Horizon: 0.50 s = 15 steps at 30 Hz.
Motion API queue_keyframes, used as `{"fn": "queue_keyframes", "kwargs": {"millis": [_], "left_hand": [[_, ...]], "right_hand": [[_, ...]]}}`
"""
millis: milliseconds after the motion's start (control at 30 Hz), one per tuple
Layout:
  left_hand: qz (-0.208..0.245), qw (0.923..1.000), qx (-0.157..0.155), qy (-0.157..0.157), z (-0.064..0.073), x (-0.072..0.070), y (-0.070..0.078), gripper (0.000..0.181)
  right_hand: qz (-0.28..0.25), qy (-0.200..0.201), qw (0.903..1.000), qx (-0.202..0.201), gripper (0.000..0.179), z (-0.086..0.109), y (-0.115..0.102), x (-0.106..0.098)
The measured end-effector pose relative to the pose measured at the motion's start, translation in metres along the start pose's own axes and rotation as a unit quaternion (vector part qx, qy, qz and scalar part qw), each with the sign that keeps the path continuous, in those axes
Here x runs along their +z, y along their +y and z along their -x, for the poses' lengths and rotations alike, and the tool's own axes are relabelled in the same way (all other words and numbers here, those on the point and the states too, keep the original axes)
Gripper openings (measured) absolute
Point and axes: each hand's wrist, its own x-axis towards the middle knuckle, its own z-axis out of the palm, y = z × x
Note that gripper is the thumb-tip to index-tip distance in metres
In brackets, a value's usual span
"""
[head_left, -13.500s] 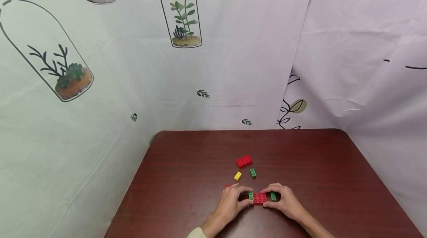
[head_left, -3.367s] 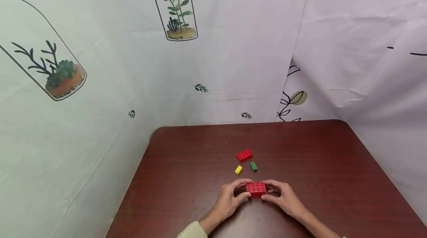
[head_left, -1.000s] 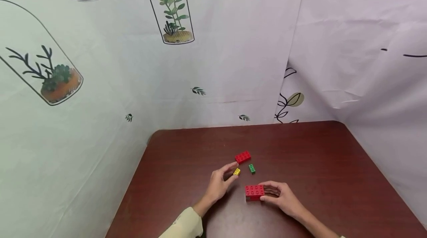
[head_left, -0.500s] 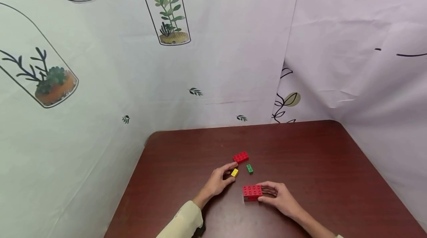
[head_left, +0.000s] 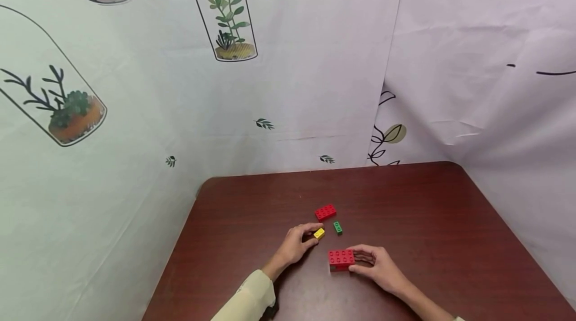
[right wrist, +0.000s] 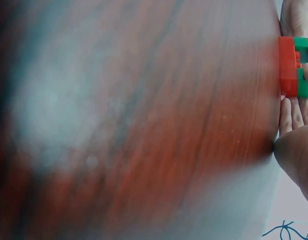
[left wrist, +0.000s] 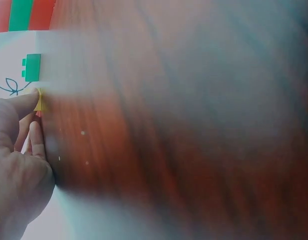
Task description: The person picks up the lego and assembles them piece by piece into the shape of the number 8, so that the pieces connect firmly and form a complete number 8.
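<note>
pale fabric backdrop, printed with plants in glass jars and small leaf sprigs, rises behind and beside a dark reddish-brown worktop with rounded far corners. a light sleeve covers the left forearm. both hands come in from the near edge: the right hand grips the right end of a stack, thumb on the near side and fingers behind, while the left hand reaches farther forward, its thumb and forefinger pinching a small piece. from the head camera the stack shows mainly its red, eight-studded top; the right wrist camera catches its side, with two green pieces set apart between red layers. beyond the hands lies a loose red brick, studs up. nearer, between it and the stack, sits a two-stud green brick, which the left wrist camera sees side-on. just left of that is the yellow brick in the left hand's pinch; the left wrist view shows the thumb tip against it.
</note>
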Motion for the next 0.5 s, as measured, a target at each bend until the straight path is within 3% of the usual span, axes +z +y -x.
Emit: {"fn": "queue_keyframes", "kwargs": {"millis": [500], "left_hand": [[-0.002,0.9998,0.015,0.012,0.0018,0.0007,-0.0018,0.040]], "right_hand": [[-0.005,0.000,0.9999,0.010,0.040,-0.0007,-0.0013,0.0011]]}}
